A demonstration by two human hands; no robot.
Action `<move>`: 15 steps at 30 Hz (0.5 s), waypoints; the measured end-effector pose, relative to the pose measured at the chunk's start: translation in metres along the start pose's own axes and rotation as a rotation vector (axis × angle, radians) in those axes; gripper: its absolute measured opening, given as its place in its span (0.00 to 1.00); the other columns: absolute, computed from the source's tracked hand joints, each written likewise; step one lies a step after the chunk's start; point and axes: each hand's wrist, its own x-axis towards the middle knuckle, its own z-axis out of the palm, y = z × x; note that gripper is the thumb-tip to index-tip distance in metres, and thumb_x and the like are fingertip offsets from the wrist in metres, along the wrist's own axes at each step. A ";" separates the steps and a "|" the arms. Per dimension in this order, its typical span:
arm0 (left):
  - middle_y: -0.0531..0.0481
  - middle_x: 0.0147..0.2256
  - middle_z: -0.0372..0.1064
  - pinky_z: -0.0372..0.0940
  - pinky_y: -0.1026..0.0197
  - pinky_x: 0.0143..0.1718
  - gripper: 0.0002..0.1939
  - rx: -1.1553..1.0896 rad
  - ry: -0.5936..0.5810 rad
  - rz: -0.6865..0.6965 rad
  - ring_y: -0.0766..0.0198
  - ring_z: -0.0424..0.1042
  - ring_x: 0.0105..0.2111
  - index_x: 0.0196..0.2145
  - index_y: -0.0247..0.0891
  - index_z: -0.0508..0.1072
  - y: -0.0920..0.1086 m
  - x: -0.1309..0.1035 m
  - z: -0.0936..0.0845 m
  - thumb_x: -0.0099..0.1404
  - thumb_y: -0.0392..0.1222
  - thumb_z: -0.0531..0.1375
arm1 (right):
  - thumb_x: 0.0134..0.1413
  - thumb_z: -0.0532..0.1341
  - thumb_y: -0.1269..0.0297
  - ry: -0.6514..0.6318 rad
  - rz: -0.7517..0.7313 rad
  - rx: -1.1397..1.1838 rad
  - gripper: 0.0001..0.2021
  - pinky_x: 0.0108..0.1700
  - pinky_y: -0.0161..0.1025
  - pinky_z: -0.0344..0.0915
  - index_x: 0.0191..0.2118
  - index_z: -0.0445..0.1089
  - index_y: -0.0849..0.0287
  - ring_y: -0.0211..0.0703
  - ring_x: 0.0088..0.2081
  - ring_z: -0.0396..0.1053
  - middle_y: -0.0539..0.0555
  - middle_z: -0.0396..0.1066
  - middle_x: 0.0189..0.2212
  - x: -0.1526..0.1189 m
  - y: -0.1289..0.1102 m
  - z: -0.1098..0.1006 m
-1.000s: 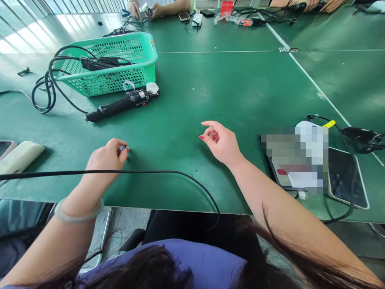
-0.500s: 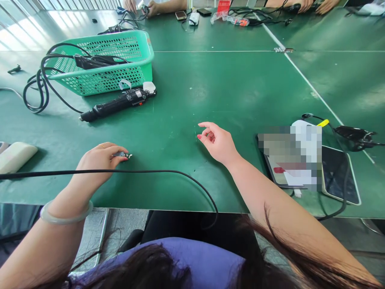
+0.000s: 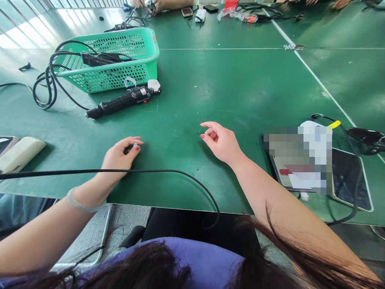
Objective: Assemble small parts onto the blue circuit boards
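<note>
Near the table's front edge, my left hand (image 3: 122,152) has its thumb and fingers closed round a small grey and dark piece (image 3: 130,147), mostly hidden by the fingers. My right hand (image 3: 221,142) rests to the right on the green table (image 3: 180,100), its fingers loosely curled and apart, with nothing seen between them. Beyond my left hand lies a black electric screwdriver (image 3: 123,100) with a cord, just in front of a green basket (image 3: 114,74) that holds black cables and a dark object.
A black cable (image 3: 168,171) crosses before my left hand. On the right are a partly blurred stack (image 3: 296,160), a phone (image 3: 349,176) and black cabling (image 3: 367,138). Pale devices (image 3: 22,154) lie at left. Other people's hands, phones and cables are at the far edge.
My left hand has moved right and slightly away from me with the small piece, now more covered by the fingers. The view has shifted a little; my right hand keeps its pose.
</note>
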 end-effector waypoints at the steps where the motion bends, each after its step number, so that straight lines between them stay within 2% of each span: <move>1: 0.44 0.55 0.71 0.55 0.51 0.64 0.12 -0.033 -0.014 0.052 0.55 0.64 0.60 0.41 0.38 0.75 0.009 0.001 0.010 0.65 0.45 0.55 | 0.57 0.60 0.61 -0.006 -0.002 -0.003 0.15 0.35 0.39 0.64 0.50 0.71 0.57 0.36 0.27 0.64 0.51 0.73 0.31 0.000 0.000 0.000; 3: 0.44 0.54 0.72 0.55 0.51 0.63 0.11 -0.117 -0.100 0.123 0.56 0.65 0.59 0.41 0.38 0.75 0.033 0.002 0.032 0.65 0.44 0.56 | 0.58 0.60 0.60 -0.025 0.001 -0.015 0.15 0.35 0.39 0.65 0.49 0.72 0.56 0.37 0.27 0.65 0.51 0.73 0.31 0.000 0.000 0.000; 5: 0.44 0.54 0.72 0.59 0.52 0.59 0.11 -0.278 -0.186 0.148 0.57 0.69 0.55 0.42 0.37 0.75 0.062 0.004 0.056 0.66 0.42 0.56 | 0.58 0.60 0.61 -0.062 0.011 -0.035 0.13 0.35 0.39 0.65 0.47 0.74 0.56 0.37 0.27 0.65 0.50 0.74 0.30 0.001 0.001 -0.002; 7: 0.44 0.51 0.74 0.62 0.55 0.55 0.12 -0.432 -0.295 0.123 0.59 0.71 0.50 0.43 0.36 0.75 0.089 0.006 0.078 0.67 0.42 0.56 | 0.58 0.59 0.64 -0.118 0.012 -0.064 0.12 0.37 0.40 0.65 0.45 0.75 0.57 0.38 0.28 0.67 0.51 0.75 0.30 0.002 0.002 -0.005; 9: 0.44 0.47 0.75 0.63 0.58 0.52 0.13 -0.619 -0.310 0.050 0.62 0.72 0.46 0.44 0.35 0.75 0.110 0.010 0.096 0.69 0.43 0.54 | 0.57 0.59 0.68 -0.180 0.007 -0.085 0.12 0.39 0.40 0.66 0.44 0.76 0.56 0.39 0.31 0.69 0.52 0.76 0.32 0.003 0.003 -0.010; 12: 0.46 0.46 0.74 0.62 0.61 0.51 0.12 -0.829 -0.276 -0.021 0.65 0.70 0.45 0.42 0.35 0.76 0.121 0.019 0.110 0.69 0.44 0.56 | 0.53 0.61 0.73 -0.246 0.041 -0.092 0.15 0.39 0.40 0.67 0.46 0.76 0.57 0.38 0.31 0.69 0.51 0.76 0.35 0.005 0.002 -0.017; 15: 0.49 0.43 0.73 0.62 0.65 0.46 0.10 -0.949 -0.246 -0.060 0.69 0.68 0.40 0.41 0.36 0.77 0.114 0.028 0.111 0.68 0.43 0.59 | 0.53 0.64 0.72 -0.268 0.066 -0.126 0.16 0.38 0.40 0.67 0.48 0.76 0.57 0.37 0.29 0.67 0.52 0.75 0.37 0.004 -0.001 -0.018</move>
